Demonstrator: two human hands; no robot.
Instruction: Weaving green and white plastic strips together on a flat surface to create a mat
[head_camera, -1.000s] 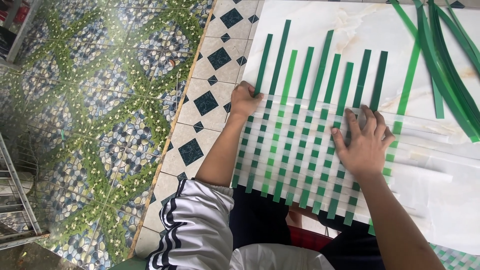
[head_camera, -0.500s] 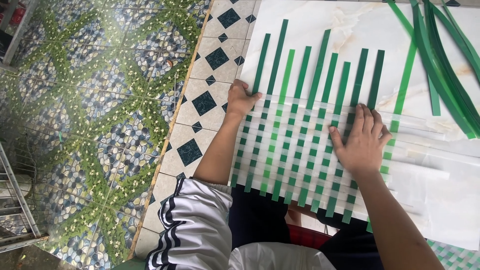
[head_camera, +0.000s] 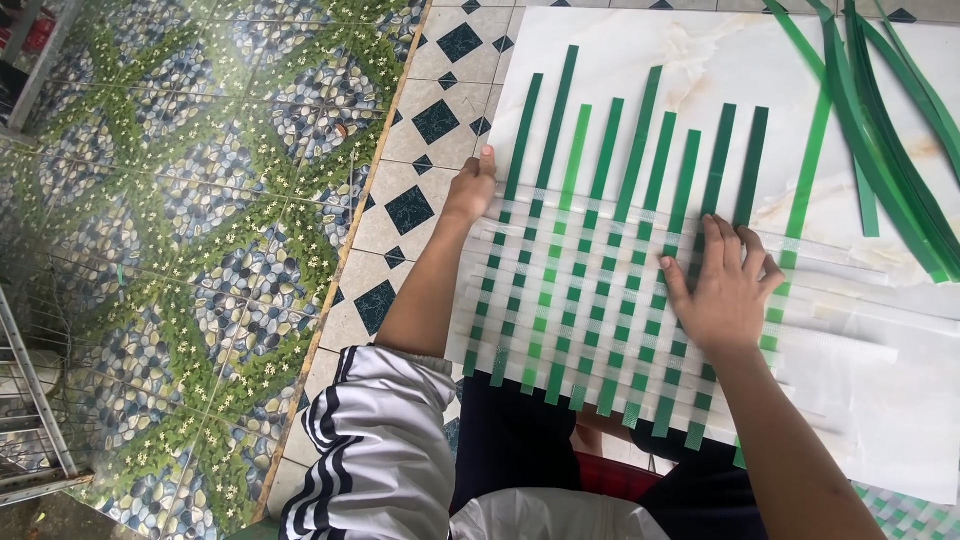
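Green-and-white checkered woven mat (head_camera: 590, 300); white-striped black sleeve (head_camera: 370, 440)

No packages, labels, signs or screens show anywhere in the head view.
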